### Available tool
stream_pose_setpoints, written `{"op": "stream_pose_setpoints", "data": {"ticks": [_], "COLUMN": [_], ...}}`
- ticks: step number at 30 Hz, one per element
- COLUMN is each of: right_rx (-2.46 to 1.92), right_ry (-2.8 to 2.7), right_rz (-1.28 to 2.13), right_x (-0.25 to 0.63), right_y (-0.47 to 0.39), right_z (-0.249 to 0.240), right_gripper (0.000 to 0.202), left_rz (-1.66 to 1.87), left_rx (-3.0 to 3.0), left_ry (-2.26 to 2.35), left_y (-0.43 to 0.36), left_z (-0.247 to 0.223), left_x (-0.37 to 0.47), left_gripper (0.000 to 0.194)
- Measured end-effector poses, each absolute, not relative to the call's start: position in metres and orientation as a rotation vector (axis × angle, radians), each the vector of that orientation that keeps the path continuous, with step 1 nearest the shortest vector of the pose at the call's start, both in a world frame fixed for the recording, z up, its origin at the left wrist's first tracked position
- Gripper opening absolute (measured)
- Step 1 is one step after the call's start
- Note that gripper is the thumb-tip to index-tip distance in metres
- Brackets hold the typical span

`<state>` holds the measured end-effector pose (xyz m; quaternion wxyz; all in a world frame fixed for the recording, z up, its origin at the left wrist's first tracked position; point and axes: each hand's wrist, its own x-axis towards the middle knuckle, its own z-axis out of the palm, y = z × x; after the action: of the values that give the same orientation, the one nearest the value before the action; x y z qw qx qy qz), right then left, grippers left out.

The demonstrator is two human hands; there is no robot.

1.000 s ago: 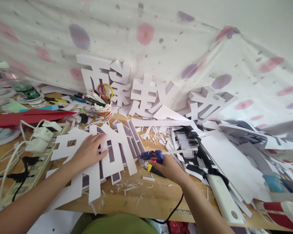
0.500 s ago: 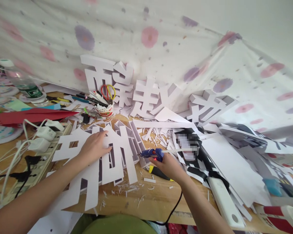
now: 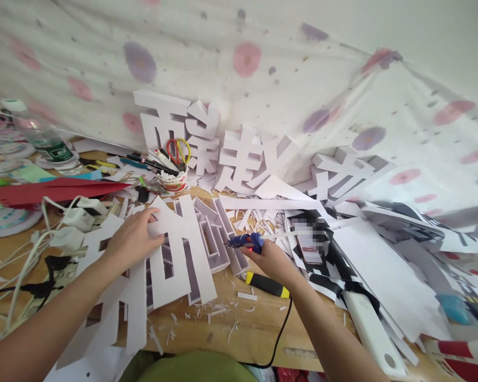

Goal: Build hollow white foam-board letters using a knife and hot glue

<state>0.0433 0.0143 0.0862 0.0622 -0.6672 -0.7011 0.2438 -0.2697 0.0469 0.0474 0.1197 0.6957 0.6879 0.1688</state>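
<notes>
My left hand (image 3: pixel 137 237) grips the edge of a flat white cut-out character (image 3: pixel 175 260), its thumb and fingers on the left part of the sheet. Under and to the right of that cut-out stand grey-white walled strips (image 3: pixel 213 233) forming an open frame on the table. My right hand (image 3: pixel 269 257) is closed around a blue glue gun (image 3: pixel 245 242), whose nozzle points left toward the walled frame. A white glue stick comes out of the gun's back, and a small red light glows on it.
A yellow-and-black knife (image 3: pixel 266 284) lies below the gun among paper scraps. White raised characters (image 3: pixel 241 159) lean on the curtain behind a cup (image 3: pixel 173 181) of tools. Power strip and cords are at left, phone (image 3: pixel 310 246) at right.
My left hand has moved left with the white cut-out, uncovering more of the walled frame. The glue gun has shifted slightly left and up, and more of the knife shows.
</notes>
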Motion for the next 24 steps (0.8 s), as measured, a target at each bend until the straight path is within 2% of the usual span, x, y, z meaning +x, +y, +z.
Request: {"op": "stream_pose_setpoints", "data": {"ticks": [6, 12, 24], "right_rx": [-2.068, -2.13, -2.143], "right_ry": [-2.124, -2.138, -2.08], "right_rz": [0.688, 0.629, 0.631], "right_x": [0.039, 0.033, 0.016], "right_y": [0.025, 0.042, 0.058], "right_z": [0.083, 0.072, 0.078], "right_gripper": [0.031, 0.04, 0.042], "left_rz": [0.619, 0.898, 1.392], "left_rx": [1.981, 1.868, 1.759], "left_ry": [1.979, 2.013, 1.924], "left_y": [0.039, 0.036, 0.019], "left_z": [0.056, 0.063, 0.092], "left_x": [-0.269, -0.276, -0.277], "left_gripper": [0.059, 0.063, 0.065]}}
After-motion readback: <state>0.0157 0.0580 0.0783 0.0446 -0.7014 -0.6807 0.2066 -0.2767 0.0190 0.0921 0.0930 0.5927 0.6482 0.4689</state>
